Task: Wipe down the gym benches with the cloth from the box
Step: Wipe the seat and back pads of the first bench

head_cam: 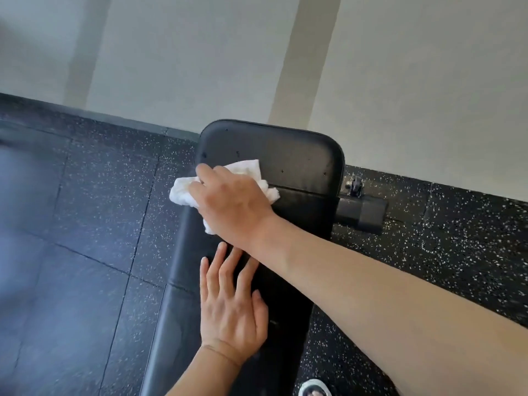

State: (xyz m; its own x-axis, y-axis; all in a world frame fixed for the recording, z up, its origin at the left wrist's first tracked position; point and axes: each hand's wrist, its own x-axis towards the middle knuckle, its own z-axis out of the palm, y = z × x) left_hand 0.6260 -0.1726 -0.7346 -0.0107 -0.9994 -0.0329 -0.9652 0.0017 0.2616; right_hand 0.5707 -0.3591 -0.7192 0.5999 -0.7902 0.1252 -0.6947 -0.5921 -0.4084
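Flooring point(85, 195), left half of frame: dark rubber tiles with pale flecks, seams running diagonally; it is carrying the bench frame and meeting the pale wall point(200, 52) along a dark skirting strip across the upper part of the frame.

Cloth point(183, 192), centre-left: white, crumpled, overhanging the left edge of the padding at the seam between two cushions, probably because the stroke is reaching that edge.

Left hand point(231, 312), lower centre: lying flat with fingers straight and spread on the pad, holding nothing, seemingly bracing the person's lean.

Right hand point(234, 201), centre: crossing over the left, palm down, fingers curling into the cloth and pressing it against the upholstery, so the fabric is following the wipe.

Worktop point(271, 150), centre: black padded gym bench, its rounded far end sitting close to the wall.

Crossbar foot point(363, 212), right of centre: black steel, with a small wheel point(354, 187) just above it.

Sandalled foot point(314, 389), bottom edge.

Markings: no brand, label or lettering is showing anywhere.
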